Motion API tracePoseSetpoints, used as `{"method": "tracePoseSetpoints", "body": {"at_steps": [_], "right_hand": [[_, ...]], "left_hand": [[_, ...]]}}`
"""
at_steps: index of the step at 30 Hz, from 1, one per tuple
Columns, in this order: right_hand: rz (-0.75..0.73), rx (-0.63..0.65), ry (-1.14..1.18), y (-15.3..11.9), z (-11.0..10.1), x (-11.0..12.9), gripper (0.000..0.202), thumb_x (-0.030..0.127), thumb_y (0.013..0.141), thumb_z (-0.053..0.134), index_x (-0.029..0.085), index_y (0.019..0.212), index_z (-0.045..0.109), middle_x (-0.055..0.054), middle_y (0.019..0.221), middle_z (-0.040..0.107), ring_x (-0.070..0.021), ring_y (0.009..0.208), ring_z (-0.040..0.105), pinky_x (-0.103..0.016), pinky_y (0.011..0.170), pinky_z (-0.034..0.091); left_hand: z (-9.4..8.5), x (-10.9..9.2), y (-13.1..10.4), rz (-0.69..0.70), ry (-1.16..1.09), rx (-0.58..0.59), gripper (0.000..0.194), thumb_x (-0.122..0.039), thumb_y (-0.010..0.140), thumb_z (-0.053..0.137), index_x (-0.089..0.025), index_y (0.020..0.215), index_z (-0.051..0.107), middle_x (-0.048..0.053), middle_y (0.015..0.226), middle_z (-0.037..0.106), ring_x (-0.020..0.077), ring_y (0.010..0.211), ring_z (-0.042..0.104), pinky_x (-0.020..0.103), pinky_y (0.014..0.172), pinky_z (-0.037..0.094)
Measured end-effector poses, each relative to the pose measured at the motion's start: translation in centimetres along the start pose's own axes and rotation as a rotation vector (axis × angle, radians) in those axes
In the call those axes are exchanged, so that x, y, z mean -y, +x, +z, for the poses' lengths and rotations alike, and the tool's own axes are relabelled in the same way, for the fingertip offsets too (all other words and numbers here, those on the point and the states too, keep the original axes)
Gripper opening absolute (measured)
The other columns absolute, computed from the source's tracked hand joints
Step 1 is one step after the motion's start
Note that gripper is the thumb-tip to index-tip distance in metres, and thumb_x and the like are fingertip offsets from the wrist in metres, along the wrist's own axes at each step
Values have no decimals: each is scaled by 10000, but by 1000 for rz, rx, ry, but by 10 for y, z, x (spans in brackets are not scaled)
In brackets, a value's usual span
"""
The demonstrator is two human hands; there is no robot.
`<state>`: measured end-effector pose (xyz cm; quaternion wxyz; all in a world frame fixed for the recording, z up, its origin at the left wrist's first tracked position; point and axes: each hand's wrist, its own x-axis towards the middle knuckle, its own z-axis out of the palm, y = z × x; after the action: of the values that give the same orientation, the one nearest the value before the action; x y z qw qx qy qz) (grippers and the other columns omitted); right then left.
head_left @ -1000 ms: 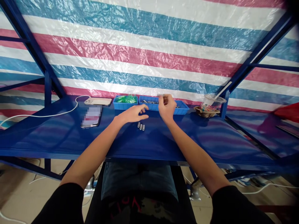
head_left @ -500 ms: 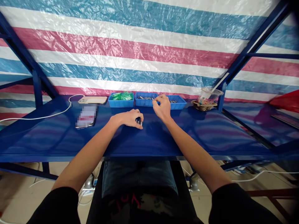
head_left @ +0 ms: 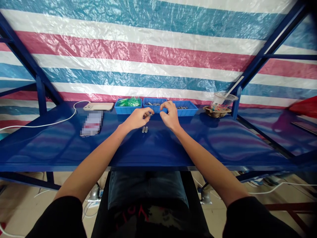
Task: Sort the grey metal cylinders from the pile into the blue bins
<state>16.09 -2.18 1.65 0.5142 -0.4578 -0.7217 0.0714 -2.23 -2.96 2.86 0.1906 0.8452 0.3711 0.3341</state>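
Two small metal cylinders [head_left: 145,129] stand side by side on the blue table. Just above them, my left hand [head_left: 141,117] pinches a small metal part [head_left: 150,114] between thumb and fingers. My right hand [head_left: 169,114] is a little to the right, its thumb and index finger curved and apart, with nothing visible between them. Behind my hands are a blue bin of green plastic pieces [head_left: 128,102], a middle blue bin [head_left: 155,100] with small metal parts, and a right blue bin [head_left: 189,111] with more small parts.
A phone [head_left: 91,123] and a pale phone [head_left: 99,106] lie at the left beside a white cable [head_left: 61,121]. At the right, a plastic cup [head_left: 223,101] with a straw stands in a cardboard holder [head_left: 216,112]. Blue frame posts flank the table.
My left hand has risen toward the bins and now pinches a small part, uncovering two cylinders on the table. My right hand has drawn slightly back from the bins, its fingers now apart.
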Motion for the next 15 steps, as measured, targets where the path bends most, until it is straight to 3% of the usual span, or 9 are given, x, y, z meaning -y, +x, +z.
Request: {"method": "tracePoseSetpoints", "body": {"at_steps": [2,5,9,15], "right_hand": [[3,114,44,-3,5,0,181,145,650,504,208,803,579,-10,810,593,-198,824,529,-347,801,407],[30,259,104,-9,15,1,104,233,740,522,197,814,587,15,691,596,-155,669,546,-289,672,429],[66,373,157,-11,24,4,283,409,867,433,171,839,582,-1,689,613,-127,613,558,-244,585,431],[-8,560,115,-14,28,6,264,304,884,432,149,771,613,-15,714,655,-121,624,577,-227,585,414]], "left_hand": [[2,1,1,-26,-54,-86,183,-185,797,516,-179,965,590,23,749,652,158,700,635,279,673,494],[5,6,5,-56,-136,-196,147,-252,851,481,-172,958,541,27,759,665,147,692,653,274,672,516],[8,14,8,-74,-186,-256,108,-258,857,477,-161,844,523,33,755,663,141,690,655,269,668,529],[11,14,8,-71,-109,-265,68,-177,810,505,-161,814,572,23,751,653,151,692,651,274,665,523]]}}
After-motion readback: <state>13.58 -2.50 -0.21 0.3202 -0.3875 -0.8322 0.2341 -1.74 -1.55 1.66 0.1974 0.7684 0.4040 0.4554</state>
